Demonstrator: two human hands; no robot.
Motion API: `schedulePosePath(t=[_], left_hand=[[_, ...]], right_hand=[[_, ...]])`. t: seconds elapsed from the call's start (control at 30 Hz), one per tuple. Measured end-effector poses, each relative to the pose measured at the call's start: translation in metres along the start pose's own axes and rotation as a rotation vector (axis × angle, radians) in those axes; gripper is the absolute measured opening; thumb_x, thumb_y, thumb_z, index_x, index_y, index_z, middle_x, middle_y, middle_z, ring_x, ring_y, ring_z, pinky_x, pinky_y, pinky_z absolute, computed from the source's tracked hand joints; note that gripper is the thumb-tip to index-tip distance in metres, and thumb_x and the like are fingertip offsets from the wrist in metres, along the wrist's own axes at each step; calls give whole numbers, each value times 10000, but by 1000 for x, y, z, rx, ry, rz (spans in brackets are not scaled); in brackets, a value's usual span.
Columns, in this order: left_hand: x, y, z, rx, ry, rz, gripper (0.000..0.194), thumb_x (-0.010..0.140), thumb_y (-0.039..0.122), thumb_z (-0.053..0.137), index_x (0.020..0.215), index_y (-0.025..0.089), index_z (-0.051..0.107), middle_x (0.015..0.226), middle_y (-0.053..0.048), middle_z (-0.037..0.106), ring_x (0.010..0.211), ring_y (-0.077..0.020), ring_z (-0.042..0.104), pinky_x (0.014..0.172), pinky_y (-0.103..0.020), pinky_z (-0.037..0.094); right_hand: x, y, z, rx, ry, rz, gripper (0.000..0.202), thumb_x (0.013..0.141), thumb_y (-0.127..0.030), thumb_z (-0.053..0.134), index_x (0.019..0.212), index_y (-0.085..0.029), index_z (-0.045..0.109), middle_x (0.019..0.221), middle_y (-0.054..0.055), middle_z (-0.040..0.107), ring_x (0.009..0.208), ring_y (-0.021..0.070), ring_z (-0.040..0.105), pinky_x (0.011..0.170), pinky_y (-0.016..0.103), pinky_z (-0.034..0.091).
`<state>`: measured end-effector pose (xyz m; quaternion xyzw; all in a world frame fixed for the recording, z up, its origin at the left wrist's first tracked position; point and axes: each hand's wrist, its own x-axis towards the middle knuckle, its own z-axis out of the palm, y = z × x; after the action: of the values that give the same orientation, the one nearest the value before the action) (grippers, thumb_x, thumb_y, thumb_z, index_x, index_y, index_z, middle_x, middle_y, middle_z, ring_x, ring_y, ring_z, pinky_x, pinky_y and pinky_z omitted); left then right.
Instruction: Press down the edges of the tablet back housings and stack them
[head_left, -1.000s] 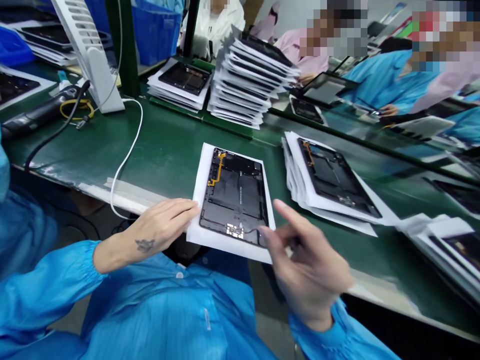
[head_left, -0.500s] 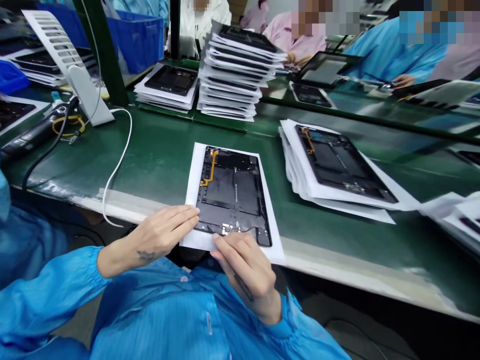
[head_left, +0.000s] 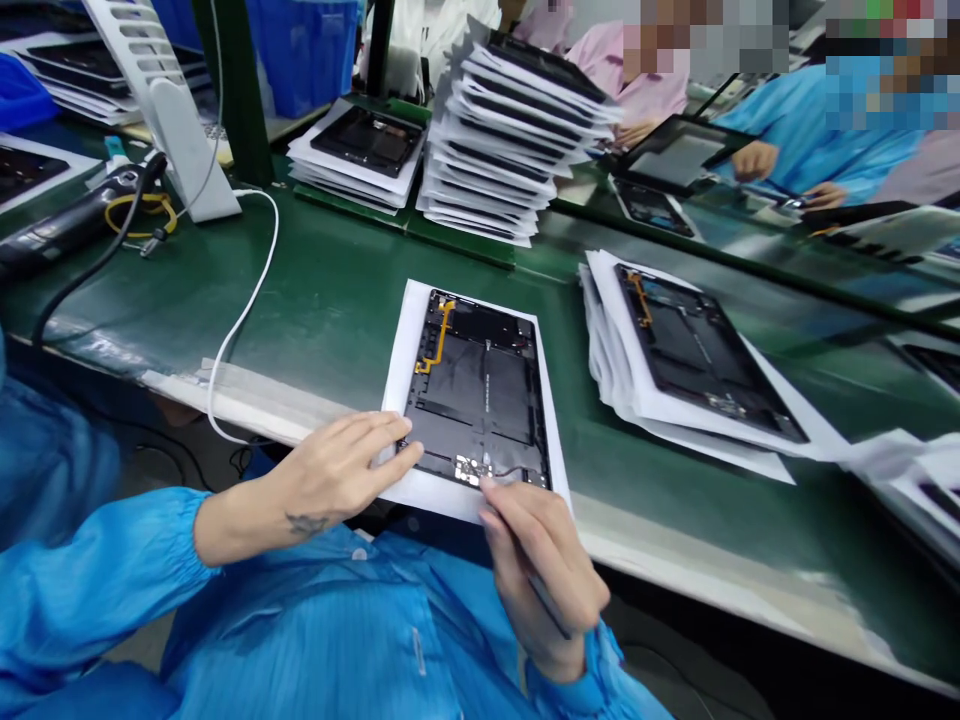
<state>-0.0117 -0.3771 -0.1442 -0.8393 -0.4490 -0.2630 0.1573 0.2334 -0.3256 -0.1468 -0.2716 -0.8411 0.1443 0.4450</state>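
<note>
An opened black tablet housing (head_left: 450, 415) lies on a white sheet (head_left: 400, 345) in front of me. Its interior shows an orange flex cable (head_left: 444, 335) and a small circuit board (head_left: 469, 468) near the close edge. My left hand (head_left: 341, 465) rests with fingers stretched out on the housing's left near corner. My right hand (head_left: 544, 560) is closed in a pinch around a thin dark stick-like tool (head_left: 551, 607), whose shaft shows under the palm. Its fingertips are at the near edge, just beside the circuit board; the tool's tip is hidden.
To the right lies another tablet housing (head_left: 701, 345) on stacked sheets. A tall leaning stack of sheets and housings (head_left: 510, 150) stands behind, beside a lower pile (head_left: 360, 150). On the left are a white slotted stand (head_left: 176, 130) and a white cable (head_left: 251, 310). Co-workers sit opposite.
My right hand has moved right along the near edge, to beside the circuit board. The left hand stays on the housing's left corner. The camera view has shifted slightly.
</note>
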Motion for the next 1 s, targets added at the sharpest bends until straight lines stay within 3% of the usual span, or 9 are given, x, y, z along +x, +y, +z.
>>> schedulePosePath(t=[0.17,0.3,0.8,1.0], left_hand=[[4,10,1,93,-69,-10,356,1001,75,408,1304,70,593,1214,-225,677,1140,-296,679,923,-415,580],[5,15,2,111,-111,-44,380,1016,112,378,1336,77,581,1253,-225,662,1160,-300,665,957,-431,556],[5,17,3,115,-48,-44,348,988,81,444,1294,71,609,1227,-209,685,1112,-308,695,933,-428,576],[3,7,1,75,1,3,285,994,93,463,1229,60,622,1190,-214,708,1090,-302,716,907,-413,607]], right_hand=[[37,-1,3,243,-99,194,195,950,-143,613,1046,-248,746,912,49,745,836,212,700,735,360,587],[57,-1,17,302,-203,215,165,976,-205,588,928,-221,745,877,50,749,814,198,701,713,332,587],[55,1,21,292,-241,157,142,962,-139,604,963,-219,721,881,31,739,829,176,687,724,303,570],[59,0,20,291,-322,46,173,962,-79,573,997,-202,688,893,32,723,827,177,642,744,325,526]])
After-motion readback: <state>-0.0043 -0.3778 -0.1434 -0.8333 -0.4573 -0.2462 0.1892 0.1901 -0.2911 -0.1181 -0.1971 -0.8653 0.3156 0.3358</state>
